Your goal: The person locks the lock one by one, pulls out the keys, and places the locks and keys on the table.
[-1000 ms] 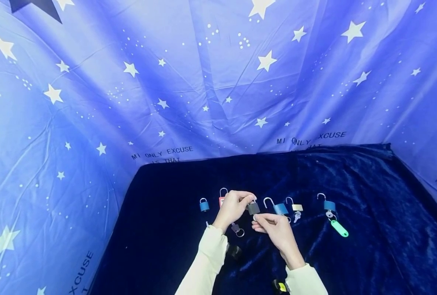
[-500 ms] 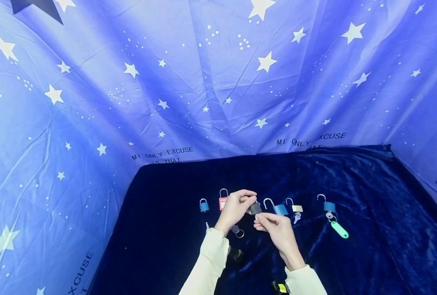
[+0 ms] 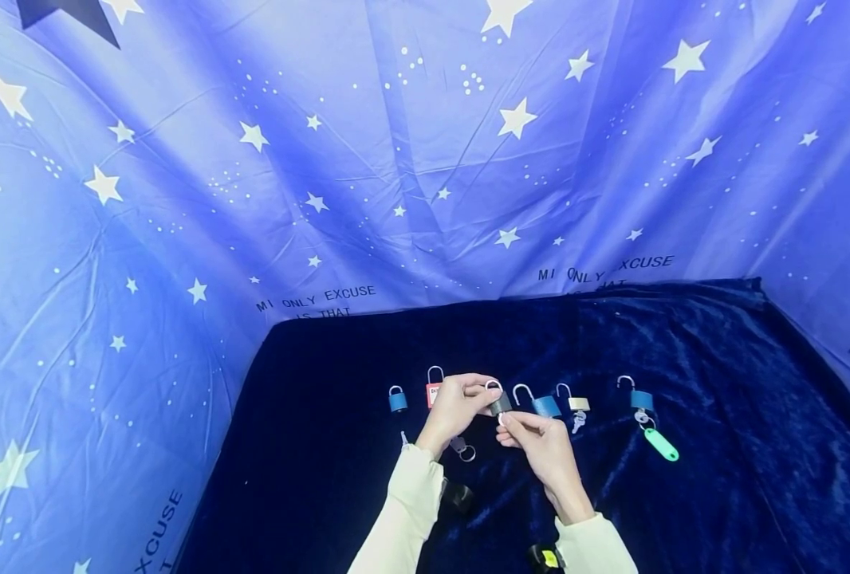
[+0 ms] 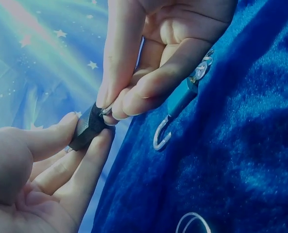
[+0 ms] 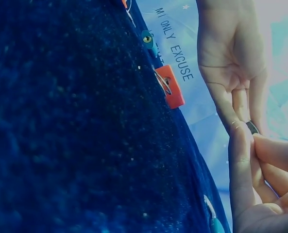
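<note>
The left hand hid part of the red lock, whose label was too small to read in the head view. Fingers covered much of the black lock; the right wrist view caught only a dark sliver of it. Of the silver piece in the right hand, too little showed to tell its shape. The left sleeve concealed the lower end of a small key. Both the left sleeve and the right sleeve were cut off by the bottom edge. In the left wrist view, the bottom edge cropped a ring.
</note>
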`<state>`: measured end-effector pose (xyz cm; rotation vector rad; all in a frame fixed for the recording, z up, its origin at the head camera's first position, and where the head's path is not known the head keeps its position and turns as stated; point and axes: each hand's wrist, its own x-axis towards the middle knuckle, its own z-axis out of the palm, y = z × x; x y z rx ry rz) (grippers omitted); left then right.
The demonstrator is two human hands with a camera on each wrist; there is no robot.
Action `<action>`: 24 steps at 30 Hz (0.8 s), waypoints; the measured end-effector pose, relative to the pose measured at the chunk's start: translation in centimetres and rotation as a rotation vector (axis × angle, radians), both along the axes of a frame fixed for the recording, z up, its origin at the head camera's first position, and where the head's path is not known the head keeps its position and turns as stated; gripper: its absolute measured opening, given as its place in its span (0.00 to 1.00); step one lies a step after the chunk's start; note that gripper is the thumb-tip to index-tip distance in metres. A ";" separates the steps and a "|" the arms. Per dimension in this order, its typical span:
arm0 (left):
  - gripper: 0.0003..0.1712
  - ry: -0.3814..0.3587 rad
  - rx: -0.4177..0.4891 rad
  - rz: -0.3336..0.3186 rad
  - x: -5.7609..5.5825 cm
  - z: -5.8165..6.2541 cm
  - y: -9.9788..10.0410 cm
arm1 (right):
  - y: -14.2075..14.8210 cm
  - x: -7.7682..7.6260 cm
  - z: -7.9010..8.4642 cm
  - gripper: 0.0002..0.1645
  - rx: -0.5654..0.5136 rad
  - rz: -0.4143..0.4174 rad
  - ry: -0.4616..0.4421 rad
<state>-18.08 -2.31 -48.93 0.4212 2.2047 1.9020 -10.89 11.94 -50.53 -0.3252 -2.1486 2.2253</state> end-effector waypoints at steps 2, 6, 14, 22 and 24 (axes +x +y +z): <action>0.14 0.011 -0.004 0.004 0.0 0.1 0.1 | 0.0 0.0 0.1 0.16 0.005 -0.002 -0.007; 0.14 0.042 -0.052 0.021 -0.1 0.3 0.2 | 0.1 0.0 0.3 0.16 0.001 0.000 -0.013; 0.15 0.052 -0.084 0.038 -0.2 0.4 0.0 | 0.1 0.2 0.3 0.16 -0.017 0.007 -0.015; 0.16 0.027 -0.042 0.039 -0.1 0.2 0.0 | 0.2 0.2 0.3 0.16 -0.013 0.005 -0.018; 0.15 0.029 -0.039 0.042 -0.1 0.1 0.0 | 0.2 0.2 0.3 0.16 -0.017 0.006 -0.017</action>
